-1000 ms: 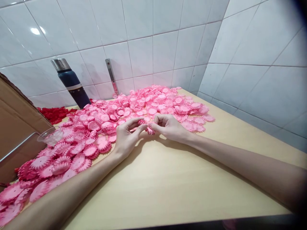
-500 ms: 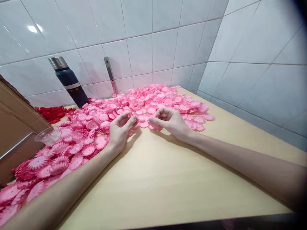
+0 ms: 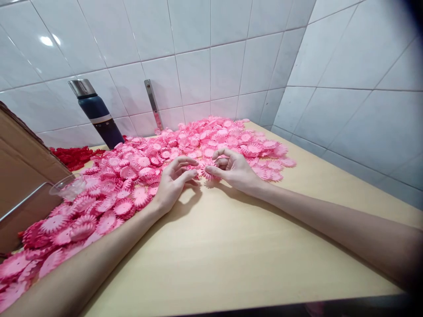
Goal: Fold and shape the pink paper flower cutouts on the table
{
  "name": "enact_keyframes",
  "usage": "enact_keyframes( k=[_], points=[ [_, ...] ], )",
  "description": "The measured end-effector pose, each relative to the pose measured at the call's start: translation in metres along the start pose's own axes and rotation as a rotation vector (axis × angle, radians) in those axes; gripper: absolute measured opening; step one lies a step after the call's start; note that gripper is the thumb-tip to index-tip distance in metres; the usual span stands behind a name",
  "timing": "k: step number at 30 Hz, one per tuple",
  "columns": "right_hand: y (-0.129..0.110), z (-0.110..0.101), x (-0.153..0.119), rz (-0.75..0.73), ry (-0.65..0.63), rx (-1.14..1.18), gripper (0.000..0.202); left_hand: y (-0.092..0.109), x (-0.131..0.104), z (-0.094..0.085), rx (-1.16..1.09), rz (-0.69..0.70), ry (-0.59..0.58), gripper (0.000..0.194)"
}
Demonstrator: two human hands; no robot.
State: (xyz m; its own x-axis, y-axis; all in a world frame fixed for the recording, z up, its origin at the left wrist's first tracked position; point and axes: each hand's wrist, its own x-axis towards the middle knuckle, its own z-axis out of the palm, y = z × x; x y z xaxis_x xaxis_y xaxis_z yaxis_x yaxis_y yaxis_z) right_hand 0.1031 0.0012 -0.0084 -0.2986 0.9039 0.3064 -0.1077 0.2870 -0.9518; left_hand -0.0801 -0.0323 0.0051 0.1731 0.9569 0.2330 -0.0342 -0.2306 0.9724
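Observation:
A large heap of pink paper-like flower discs (image 3: 122, 206) with fringed edges spreads along the back and left of the table. My left hand (image 3: 175, 182) is at the near edge of the heap, thumb and fingers apart, with nothing visible in it. Facing it, my right hand (image 3: 233, 171) is curled, its thumb against a pink flower disc (image 3: 209, 175) that seems to be lifted off the table, as a small shadow lies below it. The right fingertips behind the disc are partly hidden.
A dark blue bottle (image 3: 99, 116) with a steel cap stands behind the heap. Red pieces (image 3: 74, 157) lie beside it. A clear plastic cup (image 3: 68, 187) and a cardboard box (image 3: 28, 167) are at left. A metal strip (image 3: 152, 103) leans on the tiled wall (image 3: 191, 70).
My left hand has moved right, towards the right hand, and its fingers have spread. A pink disc now shows at my right thumb; that hand has barely shifted.

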Motion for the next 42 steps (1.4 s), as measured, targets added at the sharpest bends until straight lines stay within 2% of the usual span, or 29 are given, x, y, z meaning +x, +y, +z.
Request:
enact_keyframes(
  k=[6,13,19,23,34,38,42],
  points=[
    [0.0045,-0.0003,0.0008,-0.023,-0.044,0.005,0.041,-0.0001,-0.0017,-0.0010,0.143,0.005,-0.114,0.021],
    [0.0014,-0.0001,-0.0003,-0.014,-0.069,0.017,0.032,0.0017,-0.0017,-0.0008,0.145,-0.008,-0.101,0.020],
    [0.0004,-0.0007,-0.0008,-0.011,-0.062,0.024,0.029,0.0017,-0.0013,-0.0013,0.202,0.014,-0.174,0.023],
    [-0.0015,0.0003,-0.0024,-0.002,-0.074,0.040,0.033,0.0035,-0.0024,-0.0013,0.185,-0.024,-0.211,0.029],
    [0.0022,-0.0040,0.0006,-0.052,-0.033,0.032,0.036,0.0036,-0.0021,0.0013,0.204,-0.069,-0.124,0.027],
    [0.0019,-0.0040,-0.0002,0.000,-0.058,0.102,0.042,-0.0003,0.0005,-0.0002,0.037,-0.076,-0.075,0.025],
    [0.0040,-0.0037,0.0010,-0.059,0.009,0.010,0.031,0.0007,0.0023,-0.0012,-0.153,-0.139,-0.002,0.023]
  ],
)
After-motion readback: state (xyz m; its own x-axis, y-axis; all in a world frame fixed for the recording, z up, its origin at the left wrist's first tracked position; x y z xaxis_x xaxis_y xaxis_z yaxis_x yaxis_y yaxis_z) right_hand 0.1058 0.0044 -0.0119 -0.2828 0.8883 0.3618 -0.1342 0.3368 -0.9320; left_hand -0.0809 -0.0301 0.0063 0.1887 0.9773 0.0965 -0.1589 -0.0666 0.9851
